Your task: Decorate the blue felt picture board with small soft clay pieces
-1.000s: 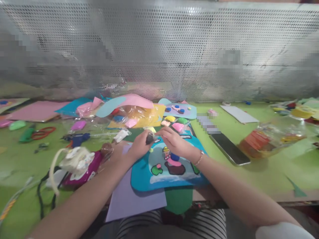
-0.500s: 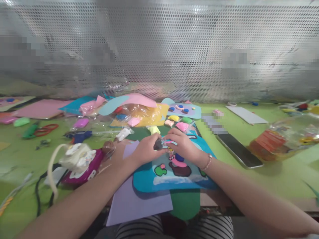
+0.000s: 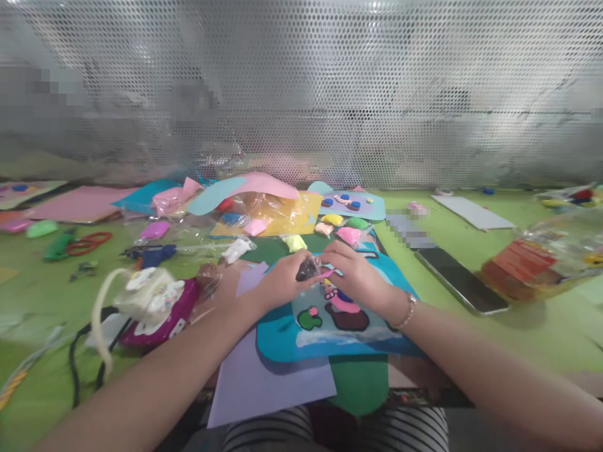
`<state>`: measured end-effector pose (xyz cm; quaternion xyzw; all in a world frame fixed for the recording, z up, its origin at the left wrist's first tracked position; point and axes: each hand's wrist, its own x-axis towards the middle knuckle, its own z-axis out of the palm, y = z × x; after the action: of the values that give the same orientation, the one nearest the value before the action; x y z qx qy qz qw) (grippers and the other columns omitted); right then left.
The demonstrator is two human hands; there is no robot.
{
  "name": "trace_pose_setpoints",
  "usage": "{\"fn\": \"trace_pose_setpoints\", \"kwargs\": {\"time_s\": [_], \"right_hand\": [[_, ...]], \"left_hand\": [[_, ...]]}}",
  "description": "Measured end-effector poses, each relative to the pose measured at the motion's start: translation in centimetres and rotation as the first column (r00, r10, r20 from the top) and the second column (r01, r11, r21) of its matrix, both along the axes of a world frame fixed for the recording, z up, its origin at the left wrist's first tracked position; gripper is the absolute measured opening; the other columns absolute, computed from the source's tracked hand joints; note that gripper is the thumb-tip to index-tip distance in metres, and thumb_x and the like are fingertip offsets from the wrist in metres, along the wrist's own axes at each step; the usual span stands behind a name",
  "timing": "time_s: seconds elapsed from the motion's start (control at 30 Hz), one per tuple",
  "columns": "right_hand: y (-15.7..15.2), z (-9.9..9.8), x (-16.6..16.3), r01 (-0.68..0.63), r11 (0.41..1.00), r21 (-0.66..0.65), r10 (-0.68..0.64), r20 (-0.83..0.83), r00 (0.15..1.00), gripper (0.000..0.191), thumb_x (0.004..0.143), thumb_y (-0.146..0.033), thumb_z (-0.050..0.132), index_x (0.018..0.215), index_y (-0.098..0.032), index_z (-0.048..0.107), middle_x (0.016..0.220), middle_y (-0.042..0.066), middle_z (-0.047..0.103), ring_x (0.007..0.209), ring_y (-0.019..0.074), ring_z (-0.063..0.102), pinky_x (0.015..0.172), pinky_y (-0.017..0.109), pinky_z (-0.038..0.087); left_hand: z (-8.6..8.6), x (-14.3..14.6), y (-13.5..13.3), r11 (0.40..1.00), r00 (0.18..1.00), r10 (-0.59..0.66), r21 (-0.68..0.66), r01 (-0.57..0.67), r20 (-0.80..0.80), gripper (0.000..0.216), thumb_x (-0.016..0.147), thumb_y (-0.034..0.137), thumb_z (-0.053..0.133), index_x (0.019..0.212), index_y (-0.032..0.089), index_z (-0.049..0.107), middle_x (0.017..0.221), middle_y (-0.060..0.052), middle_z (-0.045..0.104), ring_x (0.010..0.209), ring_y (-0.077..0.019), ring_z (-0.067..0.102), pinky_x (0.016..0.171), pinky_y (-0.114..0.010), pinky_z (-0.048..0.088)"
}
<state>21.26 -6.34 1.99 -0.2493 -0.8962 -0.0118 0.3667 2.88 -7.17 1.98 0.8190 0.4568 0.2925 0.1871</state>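
My left hand (image 3: 281,277) is closed around a small clear packet of black clay (image 3: 308,269). Against that packet, my right hand (image 3: 357,275) is closed too, its fingers pinching a thin pink piece (image 3: 326,274) whose kind I cannot make out. Both hands are just above a blue foam sheet (image 3: 282,345) decorated with a figure outlined in black, a green cactus shape (image 3: 309,319) and a white strip (image 3: 330,339). Under it lie a lilac sheet (image 3: 273,386) and a green sheet (image 3: 360,383).
Beyond the hands lie yellow (image 3: 295,243), pink (image 3: 349,235) and white (image 3: 237,250) clay packets. At left are a magenta device with a white plug (image 3: 148,301), a blue glue gun (image 3: 157,255) and red-handled scissors (image 3: 89,243). A phone (image 3: 461,280) and bottle (image 3: 522,263) lie right.
My hands stay close together over the blue sheet. More of the black clay packet shows between them. The whole view has shifted slightly.
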Motion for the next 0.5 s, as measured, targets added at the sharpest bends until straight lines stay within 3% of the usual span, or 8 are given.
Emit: {"fn": "trace_pose_setpoints", "kwargs": {"time_s": [0.2,0.5], "right_hand": [[-0.82,0.89,-0.21,0.009,1.000,-0.007,-0.009,0.035,0.999,0.014,0.084,-0.008,0.039,0.085,-0.016,0.051,0.085,0.007,0.048,0.075,0.0175,0.047,0.066,0.032,0.048],[-0.58,0.27,-0.55,-0.019,0.999,-0.050,0.007,-0.225,0.974,0.019,0.081,-0.003,0.039,0.085,-0.020,0.047,0.085,0.005,0.048,0.082,0.0174,0.048,0.070,0.032,0.044]], "left_hand": [[0.07,-0.04,-0.09,0.999,0.996,-0.043,-0.004,0.044,0.076,0.029,0.079,0.047,0.049,0.091,0.020,0.050,0.085,-0.001,0.059,0.079,-0.0175,0.056,0.071,-0.029,0.044],[-0.01,-0.27,-0.15,0.999,0.997,-0.040,0.019,0.039,0.066,0.034,0.082,0.049,0.046,0.095,0.018,0.050,0.085,-0.002,0.057,0.077,-0.0166,0.053,0.070,-0.028,0.043]]}}
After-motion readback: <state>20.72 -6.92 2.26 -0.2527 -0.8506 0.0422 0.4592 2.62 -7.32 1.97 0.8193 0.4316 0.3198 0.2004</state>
